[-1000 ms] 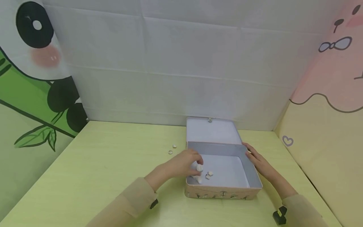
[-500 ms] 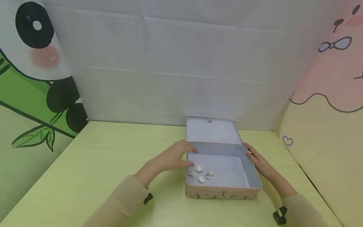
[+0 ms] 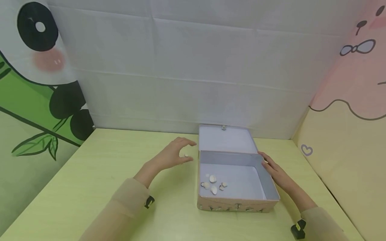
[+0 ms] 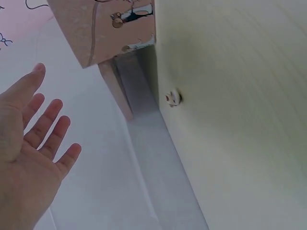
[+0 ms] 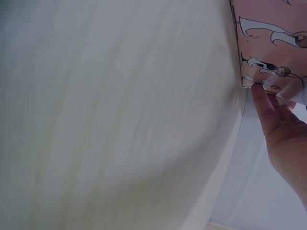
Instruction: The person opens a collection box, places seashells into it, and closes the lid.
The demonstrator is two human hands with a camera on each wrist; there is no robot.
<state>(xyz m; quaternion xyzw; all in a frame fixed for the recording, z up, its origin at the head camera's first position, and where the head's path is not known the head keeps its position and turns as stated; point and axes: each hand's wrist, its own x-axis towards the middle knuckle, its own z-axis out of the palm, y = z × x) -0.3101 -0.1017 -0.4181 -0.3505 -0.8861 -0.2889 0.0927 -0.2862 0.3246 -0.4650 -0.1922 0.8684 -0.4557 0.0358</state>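
Observation:
My left hand hovers over the table left of the tin box, fingers spread and holding nothing. Between its thumb and fingers a small seashell shows on the table; the left wrist view has that shell beside the box, apart from the hand. The pink-sided box stands with its lid raised. Several pale seashells lie inside at the front left. My right hand rests against the box's right wall near the back corner, its extended fingers touching the printed side.
A pale yellow-green table lies under everything. Behind it hangs a white cloth. Cartoon-printed panels flank the table: a green and white one on the left, a pink and cream one on the right.
My left hand let go of a seashell inside the box, then withdrew left and back over the table toward the loose shell. The right hand stays against the box.

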